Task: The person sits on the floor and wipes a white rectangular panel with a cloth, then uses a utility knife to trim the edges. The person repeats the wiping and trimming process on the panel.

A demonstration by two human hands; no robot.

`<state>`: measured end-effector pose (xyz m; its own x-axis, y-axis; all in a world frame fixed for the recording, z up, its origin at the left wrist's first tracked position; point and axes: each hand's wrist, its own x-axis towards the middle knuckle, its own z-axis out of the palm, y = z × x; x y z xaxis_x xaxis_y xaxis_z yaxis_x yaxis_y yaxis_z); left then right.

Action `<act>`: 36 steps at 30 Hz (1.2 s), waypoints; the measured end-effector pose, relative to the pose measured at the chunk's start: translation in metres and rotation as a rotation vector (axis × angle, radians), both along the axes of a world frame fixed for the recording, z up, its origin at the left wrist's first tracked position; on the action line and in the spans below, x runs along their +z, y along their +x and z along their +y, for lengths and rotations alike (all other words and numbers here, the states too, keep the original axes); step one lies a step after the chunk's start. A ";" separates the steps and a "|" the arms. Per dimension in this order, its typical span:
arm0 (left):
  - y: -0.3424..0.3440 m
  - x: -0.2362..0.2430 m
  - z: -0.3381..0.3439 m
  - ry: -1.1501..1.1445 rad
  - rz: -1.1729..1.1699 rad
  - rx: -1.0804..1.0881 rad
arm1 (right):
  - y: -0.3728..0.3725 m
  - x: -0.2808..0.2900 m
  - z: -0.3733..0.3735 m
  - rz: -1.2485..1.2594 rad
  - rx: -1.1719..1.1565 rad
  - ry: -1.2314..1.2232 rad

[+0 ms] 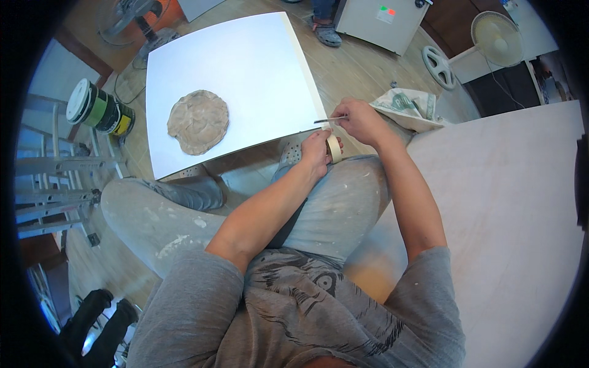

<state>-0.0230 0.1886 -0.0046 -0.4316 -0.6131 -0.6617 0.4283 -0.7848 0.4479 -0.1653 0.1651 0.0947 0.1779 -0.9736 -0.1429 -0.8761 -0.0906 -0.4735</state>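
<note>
My left hand (315, 147) grips a roll of cream masking tape (334, 147) just below the near right corner of a white board (251, 67). Slightly above it, my right hand (362, 119) pinches a thin blade-like tool (325, 121), its tip over that corner. A pale strip (304, 61), apparently tape, runs along the board's right edge. On the left part of the board lies a round, crumpled grey-brown slab (197, 122); its material is unclear.
Left are a bucket (92, 104), aluminium ladder (55, 162) and fan (144, 34). Right are a large pale panel (497, 202), crumpled sack (405, 110) and another fan (496, 38). A person's leg (324, 21) stands beyond the board beside a grey cabinet (377, 21).
</note>
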 end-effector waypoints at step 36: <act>0.002 0.004 0.003 -0.011 -0.064 -0.006 | 0.011 -0.006 -0.016 0.267 0.124 -0.038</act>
<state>-0.0214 0.1919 -0.0007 -0.3927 -0.6182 -0.6809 0.3937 -0.7821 0.4831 -0.1545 0.1488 0.0882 0.2568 -0.9524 -0.1645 -0.9504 -0.2179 -0.2218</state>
